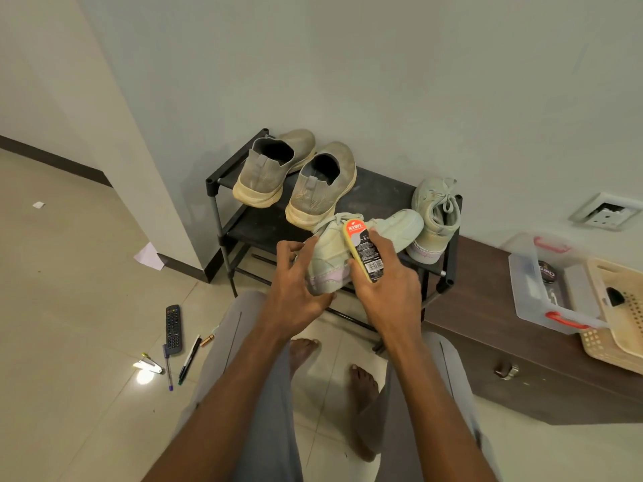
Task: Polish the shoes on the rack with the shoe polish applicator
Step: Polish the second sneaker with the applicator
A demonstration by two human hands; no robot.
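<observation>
Pale wall, glossy tiled floor [87,273]; black metal rack [375,194] against wall. Left hand [295,290] grips heel end of mint sneaker [334,252], fingers curled round it. Right hand [386,283] wraps yellow polish applicator [363,250], pressed against sneaker's side. Applicator long axis runs up-left to down-right, red label end pointing away. Sneaker toe points right toward wall, over rack's front edge. Matching sneaker [436,217] on rack, right end. Grey knit slip-ons [295,175] on rack, heels toward camera. Remote [173,330] and pens [189,360] on floor, left.
</observation>
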